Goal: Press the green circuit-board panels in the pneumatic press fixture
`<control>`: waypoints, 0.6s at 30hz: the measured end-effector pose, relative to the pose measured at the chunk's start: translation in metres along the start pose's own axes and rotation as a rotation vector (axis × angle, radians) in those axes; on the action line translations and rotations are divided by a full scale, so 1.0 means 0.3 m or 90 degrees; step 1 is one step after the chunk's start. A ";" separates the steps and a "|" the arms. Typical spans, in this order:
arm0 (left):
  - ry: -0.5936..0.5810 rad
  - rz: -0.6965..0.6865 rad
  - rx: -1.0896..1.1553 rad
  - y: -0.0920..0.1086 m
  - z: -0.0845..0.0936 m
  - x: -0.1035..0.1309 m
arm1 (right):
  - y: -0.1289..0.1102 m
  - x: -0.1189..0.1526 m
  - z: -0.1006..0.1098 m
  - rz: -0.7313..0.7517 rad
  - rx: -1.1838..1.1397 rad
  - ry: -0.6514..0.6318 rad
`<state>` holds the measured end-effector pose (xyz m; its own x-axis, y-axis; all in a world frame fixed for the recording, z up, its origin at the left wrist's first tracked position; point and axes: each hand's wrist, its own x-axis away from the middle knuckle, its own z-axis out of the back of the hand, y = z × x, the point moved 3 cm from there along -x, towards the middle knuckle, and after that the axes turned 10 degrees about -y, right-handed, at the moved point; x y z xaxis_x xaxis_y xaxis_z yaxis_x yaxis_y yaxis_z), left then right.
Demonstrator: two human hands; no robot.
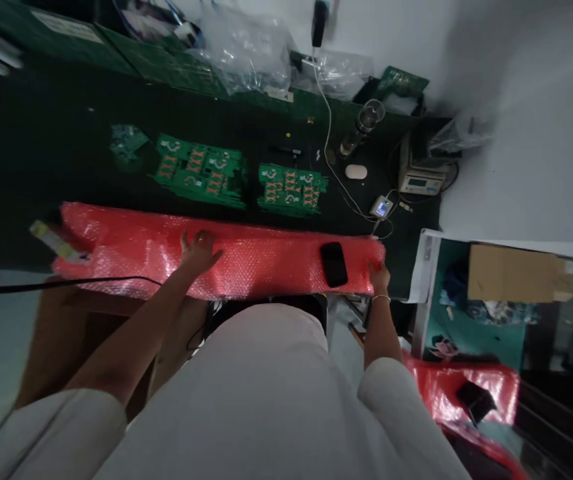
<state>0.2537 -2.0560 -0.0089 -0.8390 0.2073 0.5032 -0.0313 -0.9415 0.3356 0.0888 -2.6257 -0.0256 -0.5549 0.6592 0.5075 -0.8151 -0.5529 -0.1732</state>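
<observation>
A long strip of red bubble wrap (266, 263) lies along the front of the dark table. My left hand (200, 253) rests on its left half with the fingers spread. At the strip's right end, my right hand (379, 275) grips the edge of the wrap, its thumb on top; the other fingers are partly hidden. A black smartphone (334, 264) lies on the wrap, nearer my right hand. Behind the strip sit two stacks of green circuit boards, a larger left stack (199, 170) and a smaller right stack (291, 189).
Farther back are a clear cylindrical bottle (361, 128), a white oval case (356, 172), a small device with a lit screen (381, 207) and a scale (420, 180). Green bins with plastic bags (246, 50) line the wall. A black cable (61, 283) crosses at left.
</observation>
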 end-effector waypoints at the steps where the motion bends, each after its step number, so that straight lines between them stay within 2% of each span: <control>1: 0.024 0.000 0.009 -0.001 -0.001 -0.005 | 0.012 -0.003 0.003 0.000 0.009 -0.006; 3: 0.081 0.010 0.036 -0.009 -0.004 0.003 | 0.034 -0.007 0.007 -0.001 0.025 0.001; 5: 0.147 0.058 0.070 -0.025 -0.012 0.040 | 0.055 -0.009 0.009 0.003 0.045 0.035; 8: 0.237 0.204 0.105 -0.056 -0.039 0.133 | 0.094 -0.013 0.004 -0.004 0.066 0.093; 10: 0.253 0.297 0.115 -0.072 -0.065 0.188 | 0.117 -0.020 -0.004 -0.020 0.063 0.098; 12: 0.200 0.324 0.120 -0.083 -0.090 0.208 | 0.128 -0.020 -0.006 -0.067 0.054 0.117; 14: 0.105 0.289 0.120 -0.096 -0.107 0.190 | 0.110 0.005 0.003 -0.104 0.052 0.201; 15: 0.062 0.270 0.119 -0.106 -0.111 0.172 | 0.086 0.030 0.007 -0.092 0.055 0.249; 17: 0.014 0.262 0.113 -0.130 -0.111 0.131 | 0.009 0.093 -0.001 0.007 0.059 0.283; 18: 0.008 0.266 0.107 -0.142 -0.110 0.109 | -0.038 0.125 -0.018 0.078 0.059 0.247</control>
<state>0.2096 -2.0179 -0.0329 -0.7674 -0.1852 0.6138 0.3988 -0.8875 0.2309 0.0765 -2.5919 -0.0093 -0.6834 0.7186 0.1286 -0.7300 -0.6715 -0.1271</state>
